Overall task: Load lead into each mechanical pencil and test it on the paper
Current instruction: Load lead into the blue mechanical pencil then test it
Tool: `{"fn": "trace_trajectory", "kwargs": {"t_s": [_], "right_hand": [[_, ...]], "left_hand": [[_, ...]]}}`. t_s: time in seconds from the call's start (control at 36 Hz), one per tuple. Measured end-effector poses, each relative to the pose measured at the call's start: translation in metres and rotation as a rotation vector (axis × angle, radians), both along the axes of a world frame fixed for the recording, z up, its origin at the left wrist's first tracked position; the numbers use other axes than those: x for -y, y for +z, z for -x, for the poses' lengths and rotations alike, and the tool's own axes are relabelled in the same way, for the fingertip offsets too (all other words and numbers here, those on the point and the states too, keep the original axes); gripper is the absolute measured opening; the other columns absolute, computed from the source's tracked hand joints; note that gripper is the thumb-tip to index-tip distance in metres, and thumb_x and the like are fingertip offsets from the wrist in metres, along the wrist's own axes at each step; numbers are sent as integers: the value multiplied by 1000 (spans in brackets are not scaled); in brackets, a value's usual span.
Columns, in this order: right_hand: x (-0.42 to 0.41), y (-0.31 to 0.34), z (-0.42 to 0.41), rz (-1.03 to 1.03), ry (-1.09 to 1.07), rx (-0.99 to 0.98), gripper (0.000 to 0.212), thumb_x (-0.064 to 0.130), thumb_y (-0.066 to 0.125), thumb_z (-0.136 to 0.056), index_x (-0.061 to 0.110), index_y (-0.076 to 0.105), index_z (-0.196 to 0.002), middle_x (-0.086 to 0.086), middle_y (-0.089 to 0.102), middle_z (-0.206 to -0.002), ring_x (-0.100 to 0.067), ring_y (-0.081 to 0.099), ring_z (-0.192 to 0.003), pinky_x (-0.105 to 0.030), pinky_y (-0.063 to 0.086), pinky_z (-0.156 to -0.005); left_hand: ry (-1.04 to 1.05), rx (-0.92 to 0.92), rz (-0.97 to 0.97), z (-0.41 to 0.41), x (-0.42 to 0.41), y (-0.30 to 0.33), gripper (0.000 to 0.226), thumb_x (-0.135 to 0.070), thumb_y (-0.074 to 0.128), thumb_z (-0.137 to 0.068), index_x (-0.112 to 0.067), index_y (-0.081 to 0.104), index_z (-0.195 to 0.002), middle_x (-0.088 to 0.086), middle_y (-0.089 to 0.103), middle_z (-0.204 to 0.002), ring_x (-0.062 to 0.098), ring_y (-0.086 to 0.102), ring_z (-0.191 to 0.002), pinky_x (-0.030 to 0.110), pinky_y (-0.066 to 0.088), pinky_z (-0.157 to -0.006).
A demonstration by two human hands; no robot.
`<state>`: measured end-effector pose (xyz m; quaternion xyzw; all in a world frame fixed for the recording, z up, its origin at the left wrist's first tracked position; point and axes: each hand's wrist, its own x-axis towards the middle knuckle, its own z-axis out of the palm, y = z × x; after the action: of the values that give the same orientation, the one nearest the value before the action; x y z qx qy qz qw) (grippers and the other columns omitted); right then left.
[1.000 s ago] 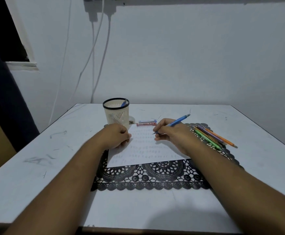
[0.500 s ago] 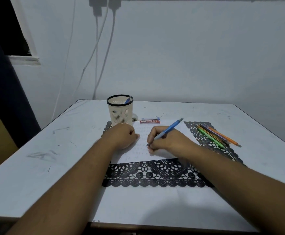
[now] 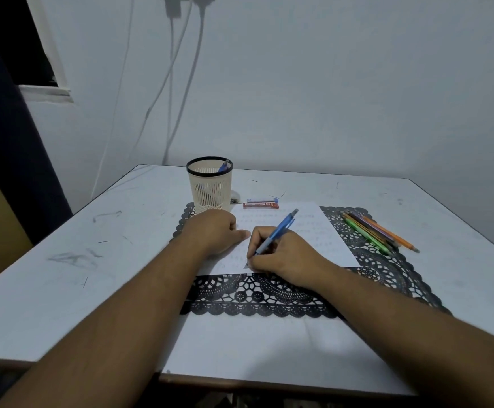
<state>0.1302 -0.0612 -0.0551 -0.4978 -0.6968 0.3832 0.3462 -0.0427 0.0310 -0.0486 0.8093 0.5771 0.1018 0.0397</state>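
A white sheet of paper (image 3: 316, 231) lies on a black lace mat (image 3: 269, 295). My right hand (image 3: 281, 256) grips a blue mechanical pencil (image 3: 278, 232) with its tip down on the paper near the front edge. Resting on the paper's left part, my left hand (image 3: 215, 231) has its fingers curled under and its thumb pointing right; it holds nothing. Several more pencils, green, orange and purple (image 3: 378, 232), lie on the mat's right side. Two lead cases, one red (image 3: 260, 205) and one blue (image 3: 262, 200), lie just beyond the paper.
A cream mesh pencil cup (image 3: 209, 184) with a black rim stands behind my left hand and holds a blue pencil. The white table (image 3: 63, 275) carries pencil smudges on its left. White cables hang down the wall behind.
My right hand has drawn the blue pencil back toward me and leftward across the paper. My left hand stays on the paper's left part.
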Motion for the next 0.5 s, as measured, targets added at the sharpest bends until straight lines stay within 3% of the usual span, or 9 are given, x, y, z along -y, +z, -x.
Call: {"fn": "trace_trajectory", "kwargs": {"t_s": [0.19,0.33,0.5], "right_hand": [[0,0,1,19,-1,-28,21,-3,68,-86,17,66,-78,-3,66,-69,-13,62,-66,-27,50,-64],[0,-1,-1,27,-7,-63,17,-5,67,-88,11,65,-82,-12,67,-70,-15,61,-62,-24,49,-60],[-4,-3,-4,45,-30,-94,15,1,68,-88,14,66,-82,-13,69,-74,-21,65,-69,-31,54,-67]], "left_hand": [[-2,9,7,1,-4,-3,44,-57,56,-95,-21,51,-71,-3,57,-75,11,47,-66,31,33,-58],[-3,11,10,1,-6,-5,44,-60,56,-95,-22,56,-74,-3,61,-79,11,50,-70,31,35,-60],[-1,-12,-10,0,-4,-6,43,-62,55,-95,-22,59,-79,-5,62,-80,10,51,-71,30,36,-59]]}}
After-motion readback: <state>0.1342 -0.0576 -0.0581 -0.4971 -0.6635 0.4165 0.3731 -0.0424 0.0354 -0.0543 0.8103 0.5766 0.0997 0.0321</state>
